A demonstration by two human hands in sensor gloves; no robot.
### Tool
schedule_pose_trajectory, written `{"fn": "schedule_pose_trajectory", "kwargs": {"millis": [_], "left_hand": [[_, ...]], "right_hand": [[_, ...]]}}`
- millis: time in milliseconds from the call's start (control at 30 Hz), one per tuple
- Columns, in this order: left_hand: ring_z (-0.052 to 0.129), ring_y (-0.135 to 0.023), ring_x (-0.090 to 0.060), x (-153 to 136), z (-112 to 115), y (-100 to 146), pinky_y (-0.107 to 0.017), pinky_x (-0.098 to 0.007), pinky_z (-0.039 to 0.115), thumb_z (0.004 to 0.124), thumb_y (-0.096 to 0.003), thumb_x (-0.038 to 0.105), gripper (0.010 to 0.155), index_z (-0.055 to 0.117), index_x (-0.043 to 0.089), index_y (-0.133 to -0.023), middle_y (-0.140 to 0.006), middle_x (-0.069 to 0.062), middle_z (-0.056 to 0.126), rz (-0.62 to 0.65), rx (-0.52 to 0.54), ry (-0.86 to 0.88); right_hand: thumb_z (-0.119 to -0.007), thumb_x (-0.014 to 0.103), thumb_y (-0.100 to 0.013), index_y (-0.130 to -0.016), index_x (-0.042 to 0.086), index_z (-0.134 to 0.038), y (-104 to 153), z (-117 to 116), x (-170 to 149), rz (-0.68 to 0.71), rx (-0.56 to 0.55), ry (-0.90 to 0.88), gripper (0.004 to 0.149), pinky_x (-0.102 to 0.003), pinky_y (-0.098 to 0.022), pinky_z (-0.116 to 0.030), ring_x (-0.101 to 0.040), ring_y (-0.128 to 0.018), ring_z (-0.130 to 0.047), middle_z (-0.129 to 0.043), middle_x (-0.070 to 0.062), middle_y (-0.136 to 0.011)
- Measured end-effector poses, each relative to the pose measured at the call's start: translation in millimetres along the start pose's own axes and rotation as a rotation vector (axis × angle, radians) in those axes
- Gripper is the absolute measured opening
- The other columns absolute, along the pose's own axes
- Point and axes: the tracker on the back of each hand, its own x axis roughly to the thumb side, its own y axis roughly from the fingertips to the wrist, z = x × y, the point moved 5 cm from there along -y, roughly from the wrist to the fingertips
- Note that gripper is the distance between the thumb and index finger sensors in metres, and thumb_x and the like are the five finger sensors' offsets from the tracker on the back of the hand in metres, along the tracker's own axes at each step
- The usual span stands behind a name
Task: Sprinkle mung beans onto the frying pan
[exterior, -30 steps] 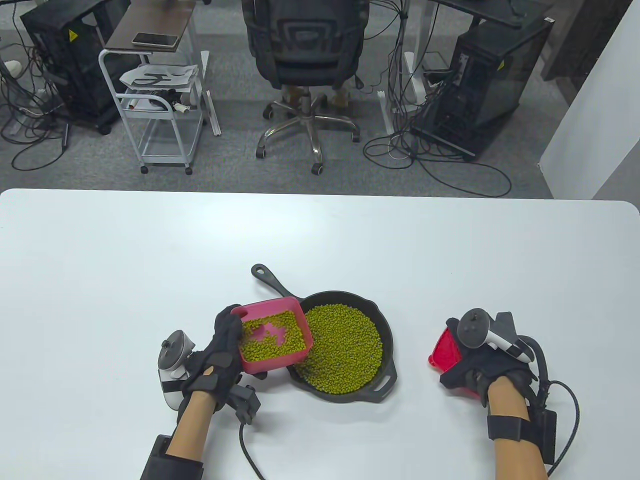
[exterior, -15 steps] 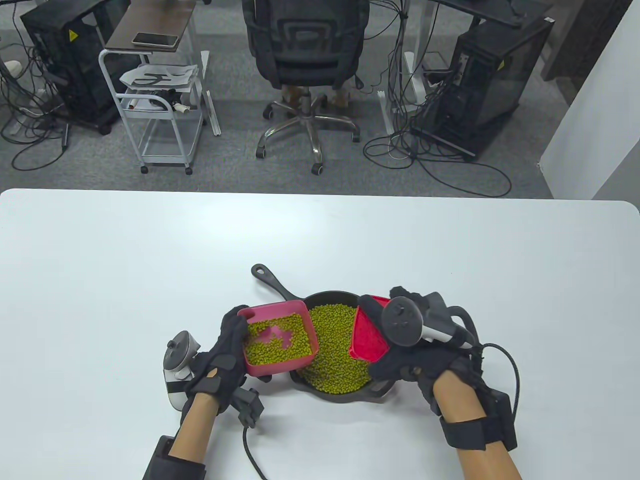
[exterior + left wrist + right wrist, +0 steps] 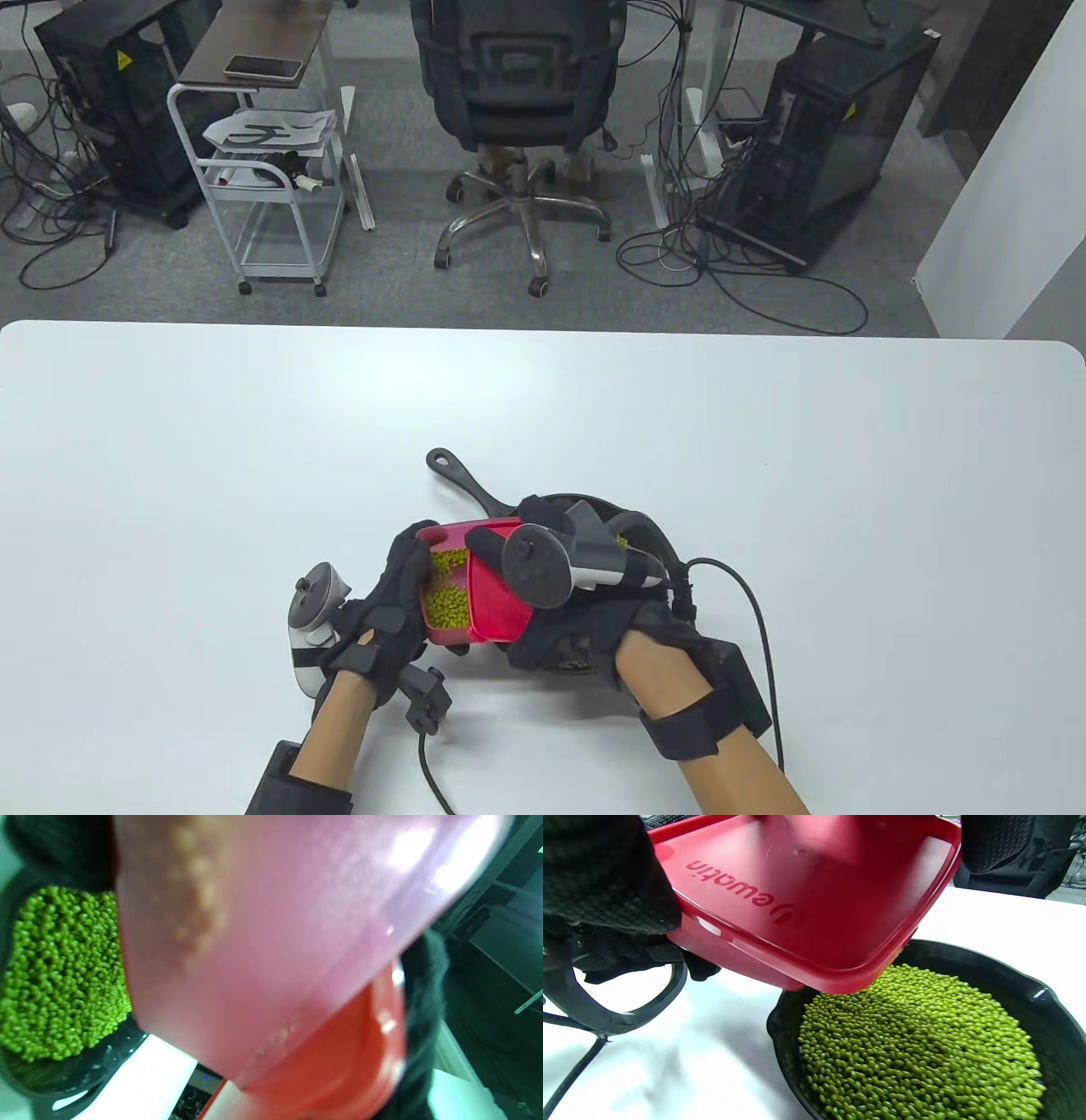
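Observation:
A black cast-iron frying pan (image 3: 462, 480) sits at the table's near middle, with a layer of green mung beans (image 3: 916, 1043) in it. In the table view my right hand covers most of it. My left hand (image 3: 397, 594) grips a pink container (image 3: 441, 543) by its left side, just left of the pan, with mung beans (image 3: 445, 594) inside. My right hand (image 3: 585, 632) holds a red lid (image 3: 496, 598) tilted over the container's right half. In the right wrist view the lid (image 3: 806, 899) hangs above the pan's rim (image 3: 1009, 971). The left wrist view shows the container's underside (image 3: 275, 942).
The white table (image 3: 764, 475) stretches wide on all sides of the pan. A glove cable (image 3: 747, 594) loops on the table to the right of my right hand. An office chair (image 3: 517, 76) and a cart (image 3: 271, 170) stand beyond the far edge.
My right hand has carried the red lid from the right of the table leftward across the pan to the container. My left hand has kept its grip and drawn the container slightly nearer.

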Motion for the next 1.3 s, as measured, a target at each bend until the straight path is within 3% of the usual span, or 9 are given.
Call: {"fn": "schedule_pose_trajectory", "kwargs": {"millis": [400, 567, 800, 933, 1033, 1133, 1200, 1300], "left_hand": [[0.090, -0.067, -0.042, -7.8, 15.2, -3.4, -0.033, -0.044, 0.089, 0.047, -0.0476, 0.081, 0.082, 0.033, 0.033, -0.113, -0.112, -0.019, 0.050, -0.023, -0.093, 0.023], [0.089, -0.068, -0.044, -9.1, 15.2, -3.7, -0.034, -0.046, 0.088, 0.051, -0.0447, 0.085, 0.089, 0.032, 0.031, -0.113, -0.112, -0.020, 0.049, -0.026, -0.104, 0.019], [0.091, -0.068, -0.043, -11.6, 15.1, -7.9, -0.035, -0.045, 0.089, 0.061, -0.0526, 0.079, 0.084, 0.031, 0.030, -0.113, -0.112, -0.020, 0.050, -0.015, -0.134, 0.050], [0.092, -0.068, -0.041, -11.1, 16.2, -7.9, -0.036, -0.045, 0.089, 0.056, -0.0532, 0.078, 0.081, 0.029, 0.030, -0.113, -0.113, -0.019, 0.050, -0.003, -0.139, 0.069], [0.091, -0.069, -0.041, -9.8, 15.4, -7.6, -0.036, -0.045, 0.088, 0.056, -0.0533, 0.078, 0.081, 0.029, 0.030, -0.113, -0.113, -0.019, 0.049, 0.006, -0.129, 0.080], [0.091, -0.069, -0.041, -9.0, 15.4, -8.1, -0.036, -0.045, 0.088, 0.055, -0.0531, 0.079, 0.081, 0.030, 0.031, -0.113, -0.113, -0.019, 0.050, 0.011, -0.128, 0.081], [0.091, -0.069, -0.041, -8.0, 16.4, -8.3, -0.036, -0.045, 0.088, 0.054, -0.0532, 0.079, 0.080, 0.030, 0.031, -0.113, -0.113, -0.018, 0.050, 0.017, -0.134, 0.080], [0.091, -0.069, -0.040, -5.5, 18.8, -8.8, -0.036, -0.045, 0.088, 0.053, -0.0532, 0.079, 0.080, 0.030, 0.031, -0.113, -0.113, -0.018, 0.050, 0.035, -0.140, 0.083]], "right_hand": [[-0.099, 0.064, -0.038, -0.115, 0.037, -0.022, -14.9, -1.3, 16.4, 0.043, 0.035, -0.027, 0.112, -0.079, -0.064, -0.056, -0.062, -0.104, -0.026, -0.015, -0.033, -0.120], [-0.099, 0.063, -0.039, -0.115, 0.035, -0.025, -14.9, -3.6, 16.1, 0.037, 0.048, -0.025, 0.110, -0.079, -0.064, -0.056, -0.062, -0.105, -0.027, -0.017, -0.031, -0.121], [-0.095, 0.065, -0.039, -0.115, 0.034, -0.030, -7.5, 0.3, 1.4, 0.078, -0.036, -0.119, 0.105, -0.075, -0.066, -0.057, -0.057, -0.107, -0.030, -0.022, -0.025, -0.124], [-0.092, 0.066, -0.041, -0.116, 0.032, -0.029, 0.9, 6.0, -15.6, 0.079, -0.126, -0.298, 0.104, -0.075, -0.067, -0.055, -0.058, -0.107, -0.030, -0.019, -0.026, -0.123], [-0.075, 0.073, -0.048, -0.117, 0.028, -0.026, 5.5, 3.3, -47.9, -0.008, -0.229, -0.460, 0.095, -0.068, -0.066, -0.060, -0.059, -0.104, -0.038, -0.021, -0.027, -0.123], [-0.059, 0.071, -0.053, -0.117, 0.021, -0.031, 10.3, -15.1, -86.9, -0.210, -0.317, -0.676, 0.086, -0.059, -0.059, -0.071, -0.059, -0.094, -0.056, -0.037, -0.030, -0.119], [-0.057, 0.070, -0.054, -0.116, 0.019, -0.035, 13.5, -32.1, -103.5, -0.312, -0.339, -0.844, 0.084, -0.054, -0.052, -0.077, -0.058, -0.085, -0.068, -0.051, -0.029, -0.115], [-0.050, 0.071, -0.054, -0.116, 0.017, -0.035, 10.1, -56.4, -109.5, -0.332, -0.273, -0.985, 0.083, -0.049, -0.044, -0.081, -0.057, -0.075, -0.077, -0.061, -0.029, -0.111]]}}
